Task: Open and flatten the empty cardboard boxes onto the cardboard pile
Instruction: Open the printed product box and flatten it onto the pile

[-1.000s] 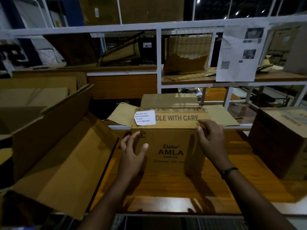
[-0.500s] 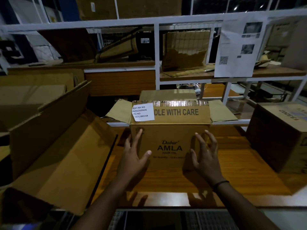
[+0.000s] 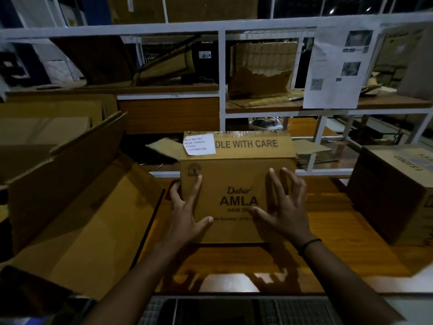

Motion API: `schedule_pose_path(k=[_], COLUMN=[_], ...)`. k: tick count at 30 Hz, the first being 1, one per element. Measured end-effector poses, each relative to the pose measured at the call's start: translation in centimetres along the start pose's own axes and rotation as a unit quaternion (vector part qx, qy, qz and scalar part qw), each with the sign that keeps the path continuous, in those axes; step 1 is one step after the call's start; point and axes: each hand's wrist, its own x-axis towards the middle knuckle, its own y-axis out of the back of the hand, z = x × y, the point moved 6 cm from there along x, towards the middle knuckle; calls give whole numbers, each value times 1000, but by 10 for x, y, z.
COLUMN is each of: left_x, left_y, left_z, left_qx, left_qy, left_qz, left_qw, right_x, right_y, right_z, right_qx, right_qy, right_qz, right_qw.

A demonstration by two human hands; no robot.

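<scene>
While the brown box (image 3: 236, 184) sits in the middle of the wooden table (image 3: 328, 231), both hands are at its near side. The box has "AMLA" in big dark letters on the front. Its top is open. One flap sticks out to the left and one sticks out to the right. The near flap (image 3: 248, 146) says "WITH CARE" and has a white label (image 3: 200, 144) stuck on its left end. The left hand (image 3: 185, 214) lies flat on the front of the box by the left corner. Its fingers are straight and spread wide, with the thumb out to the side, so it is not grabbing anything. The right hand (image 3: 288, 212) is in front of the right part of the box. Its fingers are spread out and a little bent, and it holds nothing. I cannot tell if its fingertips touch the box. A black band (image 3: 309, 245) goes round the right wrist. The cardboard pile (image 3: 77, 219) is on the left, at the table's left edge, with big flat sheets and open flaps lying on it. A second box (image 3: 393, 191) stands on the right side of the table, well apart from the first one. Behind the table is a white rack (image 3: 221, 66). A sheet of paper (image 3: 337, 66) hangs on it
</scene>
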Motion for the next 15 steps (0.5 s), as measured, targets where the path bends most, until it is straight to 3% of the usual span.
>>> schedule_pose_path(k=[15], left_x=[38], left_y=[58], left_z=[5], left_qx=[36], left_qy=[-42], left_qz=[15], left_qw=[998], right_x=[56], right_y=[20], right_z=[-46], right_qx=[0], right_qy=[84], right_qz=[-37], right_qw=[996])
